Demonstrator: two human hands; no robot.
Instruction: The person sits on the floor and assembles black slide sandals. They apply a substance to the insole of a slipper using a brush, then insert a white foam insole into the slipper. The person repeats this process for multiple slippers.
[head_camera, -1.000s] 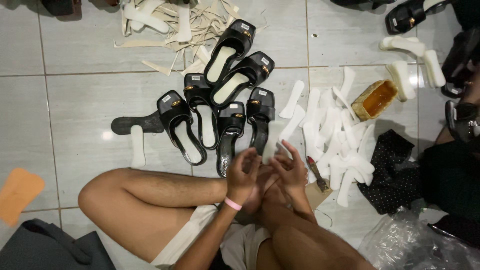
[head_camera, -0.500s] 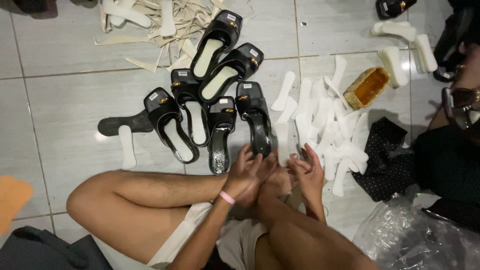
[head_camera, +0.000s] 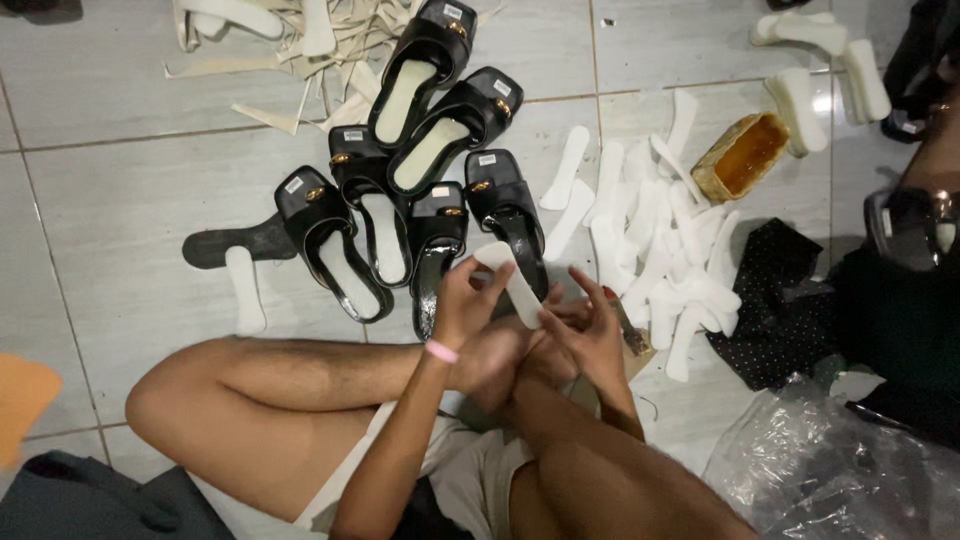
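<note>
I sit cross-legged on a tiled floor. My left hand (head_camera: 463, 303), with a pink band at the wrist, holds a white insole (head_camera: 510, 280) upright over my feet. My right hand (head_camera: 592, 337) is just right of it, fingers spread, fingertips at the insole's lower end. Several black slip-on sandals (head_camera: 400, 190) with gold buckles lie in a cluster right in front of my hands; some have pale insoles inside. A thin brush with a red tip (head_camera: 622, 318) lies beside my right hand.
A heap of white insoles (head_camera: 655, 235) lies to the right, with an open yellow tub (head_camera: 742, 155) behind it. A black dotted cloth (head_camera: 775, 300), a clear plastic bag (head_camera: 830, 470) and dark items fill the right side. Pale scraps (head_camera: 300, 40) lie at the back.
My left hand has lifted a white insole up in front of the sandals. My right hand has moved slightly right and opened beside it. The view has shifted closer to the sandals.
</note>
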